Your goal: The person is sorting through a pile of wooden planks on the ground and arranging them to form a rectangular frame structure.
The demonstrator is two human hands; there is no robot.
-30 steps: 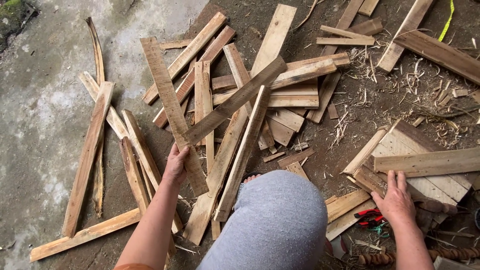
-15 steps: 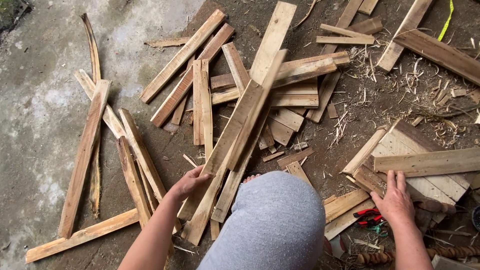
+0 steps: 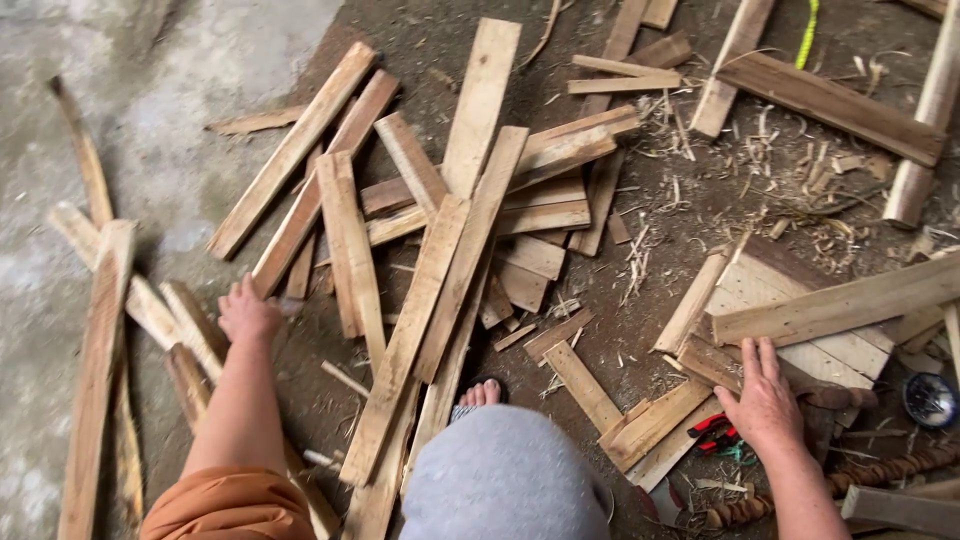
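Observation:
My left hand [image 3: 248,312] is low on the left, its fingers curled on the lower end of a long wooden slat [image 3: 320,185] that slants up and to the right. Beside it lies a loose pile of pale planks [image 3: 470,230], criss-crossed on the dirt. My right hand [image 3: 765,400] rests flat, fingers spread, on a dark board [image 3: 712,362] at the edge of a stack of boards [image 3: 830,310] on the right. It holds nothing. My knee, in grey cloth [image 3: 500,475], fills the bottom middle, and my sandalled foot [image 3: 480,392] peeks out above it.
More slats [image 3: 105,340] lie on grey concrete at the far left. Red-handled pliers [image 3: 715,430] lie beside my right hand, and a dark round dish [image 3: 930,400] sits at the right edge. Thick boards [image 3: 830,100] and shavings cover the upper right.
My left hand let go of the long plank it held upright, which now lies on the pile, then moved left to the end of another slat. My right hand has not moved.

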